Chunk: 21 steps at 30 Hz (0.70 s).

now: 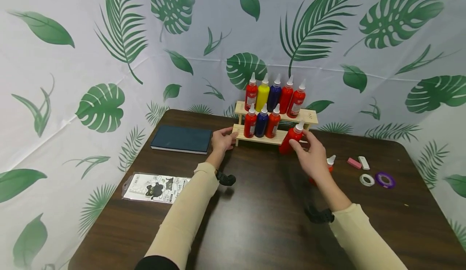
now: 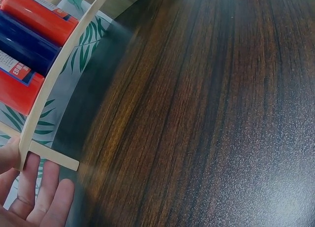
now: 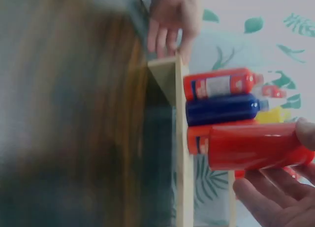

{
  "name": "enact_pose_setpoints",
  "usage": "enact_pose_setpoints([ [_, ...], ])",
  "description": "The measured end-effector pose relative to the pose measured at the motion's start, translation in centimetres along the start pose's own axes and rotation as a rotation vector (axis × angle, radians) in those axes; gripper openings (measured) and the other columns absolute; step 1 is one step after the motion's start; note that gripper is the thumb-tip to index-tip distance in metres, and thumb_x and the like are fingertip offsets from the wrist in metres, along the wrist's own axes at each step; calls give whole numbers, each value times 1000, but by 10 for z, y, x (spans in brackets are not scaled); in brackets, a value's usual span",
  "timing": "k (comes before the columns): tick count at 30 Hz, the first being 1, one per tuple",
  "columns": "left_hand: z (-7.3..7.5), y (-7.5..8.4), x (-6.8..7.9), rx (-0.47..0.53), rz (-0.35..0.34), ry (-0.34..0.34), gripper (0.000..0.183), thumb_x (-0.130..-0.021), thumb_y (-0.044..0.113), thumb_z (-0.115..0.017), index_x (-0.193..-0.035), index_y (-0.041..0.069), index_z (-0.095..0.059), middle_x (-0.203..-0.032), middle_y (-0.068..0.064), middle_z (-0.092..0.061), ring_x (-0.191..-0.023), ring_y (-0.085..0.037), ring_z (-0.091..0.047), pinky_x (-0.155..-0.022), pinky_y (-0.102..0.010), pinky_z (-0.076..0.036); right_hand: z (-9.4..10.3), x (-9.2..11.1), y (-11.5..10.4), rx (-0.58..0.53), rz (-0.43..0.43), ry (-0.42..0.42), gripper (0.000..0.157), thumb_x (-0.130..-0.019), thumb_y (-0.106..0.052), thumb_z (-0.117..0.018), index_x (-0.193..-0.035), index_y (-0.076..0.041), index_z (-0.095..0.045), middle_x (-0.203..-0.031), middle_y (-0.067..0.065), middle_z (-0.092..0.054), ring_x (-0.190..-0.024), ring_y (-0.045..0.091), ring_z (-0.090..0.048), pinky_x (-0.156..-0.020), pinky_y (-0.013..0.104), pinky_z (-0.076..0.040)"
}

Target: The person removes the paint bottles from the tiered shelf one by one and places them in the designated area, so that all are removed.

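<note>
A two-tier wooden rack (image 1: pixel 238 131) stands at the back of the table. My left hand (image 1: pixel 221 140) grips the left end of its lower shelf; in the left wrist view the thumb is above the board (image 2: pixel 44 96) and fingers are below. My right hand (image 1: pixel 314 157) holds a red squeeze bottle (image 1: pixel 289 142) with a white nozzle, tilted, in front of the lower shelf's right part. On that shelf stand a red bottle (image 1: pixel 249 125), a dark blue bottle (image 1: pixel 261 125) and an orange-red bottle (image 1: pixel 272 126). Several red, yellow and blue bottles (image 1: pixel 262 98) line the upper shelf.
Another red bottle (image 1: pixel 330 161) is partly hidden behind my right wrist. To the right lie a pink block (image 1: pixel 354 163), a white block (image 1: pixel 363 163), a white tape roll (image 1: pixel 367 180) and a purple one (image 1: pixel 385 180). A dark notebook (image 1: pixel 182 139) and a packaged set (image 1: pixel 154 188) lie left.
</note>
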<state>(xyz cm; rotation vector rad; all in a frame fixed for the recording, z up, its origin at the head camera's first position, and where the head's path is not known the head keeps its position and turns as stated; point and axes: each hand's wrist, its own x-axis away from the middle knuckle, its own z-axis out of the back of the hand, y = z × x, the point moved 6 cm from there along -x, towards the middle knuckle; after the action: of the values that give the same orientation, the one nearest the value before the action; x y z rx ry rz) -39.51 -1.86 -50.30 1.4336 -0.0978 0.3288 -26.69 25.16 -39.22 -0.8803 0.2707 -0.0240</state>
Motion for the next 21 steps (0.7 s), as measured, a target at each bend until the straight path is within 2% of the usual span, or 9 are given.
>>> enact_pose_setpoints([
  [5, 0, -1, 0, -4, 10, -4, 33, -84, 25, -75, -116, 16, -71, -90, -7, -72, -76, -20, -71, -64, -33, -58, 7, 40, 15, 13, -5, -26, 56, -93, -38, -61, -136, -3, -48, -121, 21, -61, -105, 35, -59, -90, 51, -49],
  [6, 0, -2, 0, -6, 9, -5, 33, -84, 25, -75, -116, 16, -70, -90, -8, -73, -76, -20, -71, -63, -33, -58, 8, 48, 21, 24, -10, -25, 55, -93, -36, -62, -135, -3, -49, -118, 21, -63, -102, 33, -60, -88, 47, -50],
  [9, -1, -2, 0, -6, 11, -5, 34, -84, 25, -75, -116, 16, -71, -90, -8, -73, -76, -20, -71, -63, -33, -58, 16, 69, 39, 70, -22, -7, 52, -93, -32, -64, -132, -1, -52, -113, 21, -65, -98, 32, -61, -84, 43, -51],
  [13, -1, -4, -1, -9, 25, -2, 33, -84, 25, -75, -116, 17, -71, -88, -7, -72, -75, -18, -71, -63, -32, -58, 32, 92, 61, 119, -47, 36, 52, -92, -31, -65, -131, 1, -53, -114, 23, -64, -101, 35, -60, -84, 42, -50],
  [15, -1, -4, -2, -13, 28, 1, 33, -85, 25, -75, -116, 17, -71, -88, -7, -72, -75, -18, -71, -63, -32, -58, 41, 99, 70, 135, -55, 75, 51, -91, -29, -66, -130, 2, -53, -115, 24, -64, -99, 34, -62, -82, 30, -51],
  [16, -1, -4, -2, -14, 29, 2, 33, -85, 25, -75, -116, 17, -71, -88, -6, -72, -76, -19, -71, -63, -32, -58, 46, 102, 74, 145, -62, 98, 51, -91, -29, -67, -129, 2, -54, -115, 24, -64, -97, 29, -63, -79, 23, -51],
  [19, -1, -3, -2, -12, 21, 2, 33, -84, 25, -75, -116, 17, -71, -89, -7, -72, -78, -21, -71, -63, -33, -58, 58, 107, 85, 169, -81, 171, 49, -89, -25, -70, -127, 1, -57, -113, 23, -65, -90, 20, -64, -72, 5, -42],
  [21, -1, -2, -2, -8, 12, 1, 33, -84, 25, -75, -116, 17, -71, -90, -7, -72, -79, -22, -72, -63, -33, -58, 64, 108, 90, 178, -95, 203, 49, -88, -25, -71, -127, 1, -57, -113, 23, -65, -89, 21, -65, -70, 4, -43],
])
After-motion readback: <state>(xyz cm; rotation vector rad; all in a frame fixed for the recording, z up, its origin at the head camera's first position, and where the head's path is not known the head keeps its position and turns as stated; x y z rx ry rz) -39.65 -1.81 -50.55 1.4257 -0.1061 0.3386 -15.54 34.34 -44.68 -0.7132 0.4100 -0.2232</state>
